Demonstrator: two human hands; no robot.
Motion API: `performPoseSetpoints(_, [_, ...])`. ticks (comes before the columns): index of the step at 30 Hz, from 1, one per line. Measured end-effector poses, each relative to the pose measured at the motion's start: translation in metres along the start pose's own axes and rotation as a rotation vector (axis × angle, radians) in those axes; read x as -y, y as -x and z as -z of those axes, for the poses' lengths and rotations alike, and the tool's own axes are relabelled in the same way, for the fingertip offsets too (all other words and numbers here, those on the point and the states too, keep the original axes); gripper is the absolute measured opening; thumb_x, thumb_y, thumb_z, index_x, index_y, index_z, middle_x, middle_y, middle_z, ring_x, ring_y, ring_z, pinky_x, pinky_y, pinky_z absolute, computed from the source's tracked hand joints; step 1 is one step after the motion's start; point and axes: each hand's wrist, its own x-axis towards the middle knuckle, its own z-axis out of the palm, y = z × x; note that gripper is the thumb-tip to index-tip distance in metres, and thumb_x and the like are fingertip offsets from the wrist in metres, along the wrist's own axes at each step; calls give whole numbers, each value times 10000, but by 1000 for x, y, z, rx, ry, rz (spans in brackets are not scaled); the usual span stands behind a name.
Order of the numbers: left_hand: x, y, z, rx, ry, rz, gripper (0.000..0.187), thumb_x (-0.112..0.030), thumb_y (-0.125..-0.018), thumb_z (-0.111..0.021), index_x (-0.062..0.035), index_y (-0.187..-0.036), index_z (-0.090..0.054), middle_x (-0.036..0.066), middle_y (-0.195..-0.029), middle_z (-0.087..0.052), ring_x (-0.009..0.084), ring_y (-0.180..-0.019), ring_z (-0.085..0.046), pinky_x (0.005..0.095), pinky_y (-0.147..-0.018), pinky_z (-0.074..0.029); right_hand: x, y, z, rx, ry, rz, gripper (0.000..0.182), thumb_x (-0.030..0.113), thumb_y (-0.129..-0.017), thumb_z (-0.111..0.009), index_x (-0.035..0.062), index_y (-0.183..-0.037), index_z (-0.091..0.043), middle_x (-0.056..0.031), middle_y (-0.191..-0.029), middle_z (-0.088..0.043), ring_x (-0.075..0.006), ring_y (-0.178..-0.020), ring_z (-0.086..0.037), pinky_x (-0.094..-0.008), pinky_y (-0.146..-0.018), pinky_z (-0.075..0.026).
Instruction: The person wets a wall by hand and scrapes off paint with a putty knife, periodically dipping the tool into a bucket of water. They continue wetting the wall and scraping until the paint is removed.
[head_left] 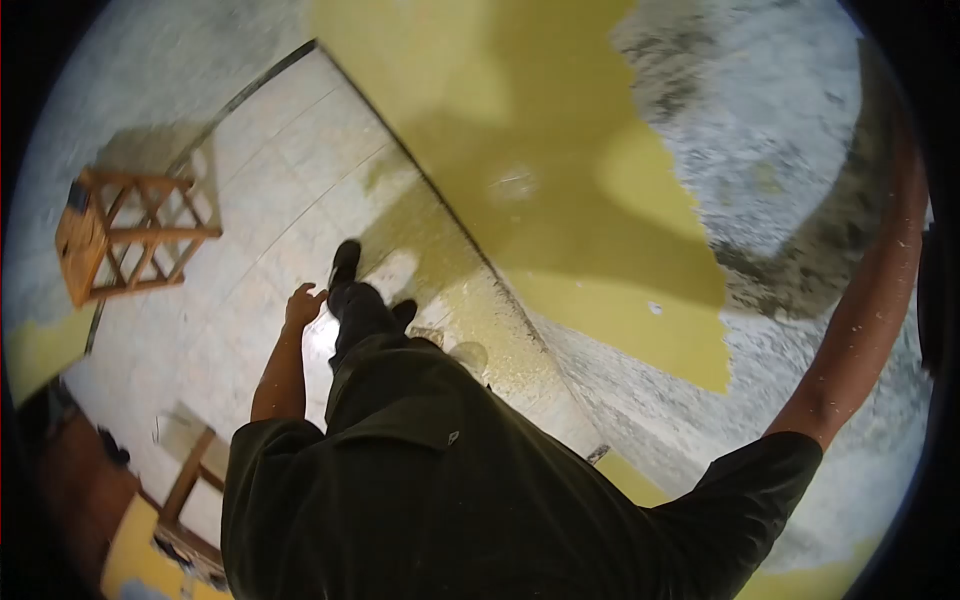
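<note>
My left hand (305, 303) hangs low beside my dark trousers (365, 320), over the tiled floor. Its fingers are apart and nothing shows in them. On the other side my right arm (870, 290) stretches up along the wall, with pale flecks on the skin. The right hand is lost in the dark rim of the picture, so what it touches is hidden. Near that arm the wall is rough grey (780, 130). A ragged edge divides this grey part from the yellow paint (560, 190).
A wooden stool (140, 237) stands at the left. Part of another wooden frame (187, 480) shows at the lower left. Yellowish dust (480, 320) lies on the white tiles (260, 200) along the foot of the wall, beside my dark shoes (346, 260).
</note>
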Motion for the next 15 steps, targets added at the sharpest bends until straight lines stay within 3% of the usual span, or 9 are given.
performPoseSetpoints(3, [134, 29, -54, -60, 158, 231, 583, -510, -814, -662, -55, -1177, -644, 219, -1205, -636, 380, -1147, -587, 441, -965, -464, 89, 62, -26, 567, -229, -341, 483, 146, -872, -571, 180, -1352, -525, -78, -1341, -561, -299, -1182, -559, -426, -1044, -404])
performPoseSetpoints(4, [179, 30, -71, 64, 10, 256, 569, -504, -815, -663, -50, -1159, -652, 221, -1197, -638, 378, -1141, -587, 449, -962, -460, 131, 111, -39, 560, -242, -340, 483, 146, -872, -571, 180, -1352, -525, -78, -1341, -561, -299, -1182, -559, -426, -1044, -404])
performPoseSetpoints(5, [208, 37, -84, 190, -137, 272, 556, -497, -816, -664, -46, -1140, -660, 223, -1188, -640, 375, -1136, -588, 457, -959, -457, 181, 149, -54, 508, -437, -222, 444, 205, -883, -569, 139, -1321, -537, -81, -1356, -547, -281, -1223, -522, -412, -1036, -386])
performPoseSetpoints(6, [219, 61, -92, 187, 12, 377, 562, -499, -822, -663, -58, -1169, -645, 203, -1168, -653, 362, -1093, -607, 474, -934, -462, 237, 174, -49, 450, -626, -100, 430, 264, -894, -567, 98, -1290, -550, -84, -1371, -534, -263, -1264, -486, -399, -1029, -368])
performPoseSetpoints(8, [200, 94, -86, 176, 189, 482, 569, -501, -828, -661, -69, -1197, -629, 183, -1148, -666, 348, -1050, -626, 491, -909, -466, 304, 201, 6, 717, -467, 109, 314, 200, -837, -569, 97, -1131, -603, -59, -1359, -506, -234, -1260, -474, -399, -998, -402])
performPoseSetpoints(9, [166, 124, -75, 101, 424, 583, 578, -501, -836, -660, -90, -1238, -603, 153, -1118, -674, 320, -1007, -631, 509, -883, -467, 321, 225, 24, 768, -566, 236, 321, 148, -806, -567, 100, -1119, -619, -68, -1323, -525, -232, -1250, -481, -398, -1002, -421])
performPoseSetpoints(11, [143, 150, -72, 9, 674, 700, 590, -502, -844, -659, -111, -1279, -577, 124, -1088, -682, 292, -963, -635, 527, -857, -467, 319, 256, 79, 786, -848, 178, 290, 125, -776, -595, 69, -1057, -643, -96, -1260, -562, -267, -1225, -503, -401, -1046, -406])
performPoseSetpoints(13, [153, 147, -78, 41, 731, 557, 596, -495, -857, -656, -156, -1332, -533, 79, -1060, -670, 251, -888, -622, 567, -826, -454, 284, 280, 116, 905, -968, 218, 341, 109, -792, -596, 64, -1129, -629, -115, -1327, -528, -291, -1279, -466, -445, -1079, -369])
performPoseSetpoints(15, [152, 138, -78, 45, 728, 580, 596, -489, -855, -664, -155, -1331, -536, 86, -1058, -669, 249, -871, -624, 570, -815, -458, 227, 287, 130, 1023, -912, 204, 402, 100, -815, -579, 74, -1216, -594, -124, -1390, -486, -300, -1309, -443, -480, -1092, -345])
